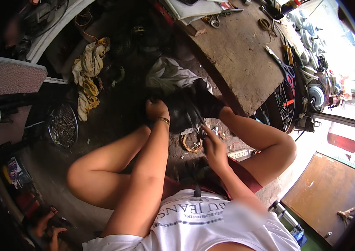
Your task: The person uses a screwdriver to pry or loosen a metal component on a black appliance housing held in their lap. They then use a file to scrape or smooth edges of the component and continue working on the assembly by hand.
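Between my bent legs sits a dark, rounded object (178, 116), its kind lost in shadow. My left hand (157, 110), with a gold-coloured wristwatch on the wrist, is closed on the left upper edge of it. At the object's right side is my right hand (215, 146), its fingers drawn together around something thin and dark that I cannot make out. Just below the object, a brown ring-shaped coil (191, 144) lies on the floor among small scraps. A grey-white cloth (167, 74) is bunched beyond the object.
A worn wooden workbench (236, 54) juts in at upper right, with scissors (284, 66) and other tools along its far side. To the left are a metal bowl (76, 125) of small metal pieces and a yellow-stained rag (89, 69). Another person's feet (45, 221) show at lower left.
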A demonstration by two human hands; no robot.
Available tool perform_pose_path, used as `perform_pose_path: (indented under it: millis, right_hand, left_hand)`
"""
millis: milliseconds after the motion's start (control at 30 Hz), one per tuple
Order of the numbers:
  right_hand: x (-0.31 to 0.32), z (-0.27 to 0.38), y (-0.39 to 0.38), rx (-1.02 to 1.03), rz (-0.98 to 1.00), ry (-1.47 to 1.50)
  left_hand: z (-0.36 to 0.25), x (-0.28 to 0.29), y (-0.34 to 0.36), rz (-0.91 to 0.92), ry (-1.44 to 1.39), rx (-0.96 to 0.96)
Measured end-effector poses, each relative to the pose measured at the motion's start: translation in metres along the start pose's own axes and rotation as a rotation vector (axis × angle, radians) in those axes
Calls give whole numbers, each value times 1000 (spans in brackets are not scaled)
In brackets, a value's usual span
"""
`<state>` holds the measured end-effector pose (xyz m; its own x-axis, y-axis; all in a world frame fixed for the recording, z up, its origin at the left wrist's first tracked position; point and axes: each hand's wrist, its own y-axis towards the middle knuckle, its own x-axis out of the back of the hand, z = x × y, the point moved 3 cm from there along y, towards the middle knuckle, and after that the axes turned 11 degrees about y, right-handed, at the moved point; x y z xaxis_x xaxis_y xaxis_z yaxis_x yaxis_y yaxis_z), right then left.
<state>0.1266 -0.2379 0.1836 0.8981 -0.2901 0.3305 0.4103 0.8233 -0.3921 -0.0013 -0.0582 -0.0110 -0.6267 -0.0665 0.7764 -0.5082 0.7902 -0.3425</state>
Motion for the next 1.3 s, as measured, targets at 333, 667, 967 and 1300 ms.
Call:
perform_pose_path:
  millis: [333, 667, 967, 1300]
  right_hand:
    - [-28, 0, 67, 50, -29, 27]
    - [-25, -23, 79, 252, -121, 40]
    - [-3, -18, -25, 58, -37, -31]
    - [4, 4, -21, 76, -44, -36]
  left_hand:
    - [-5, -6, -4, -29, -38, -85]
    - [-21, 1, -3, 17, 73, 13]
    - [-23, 2, -2, 19, 75, 17]
    - [-11, 4, -6, -59, -31, -41]
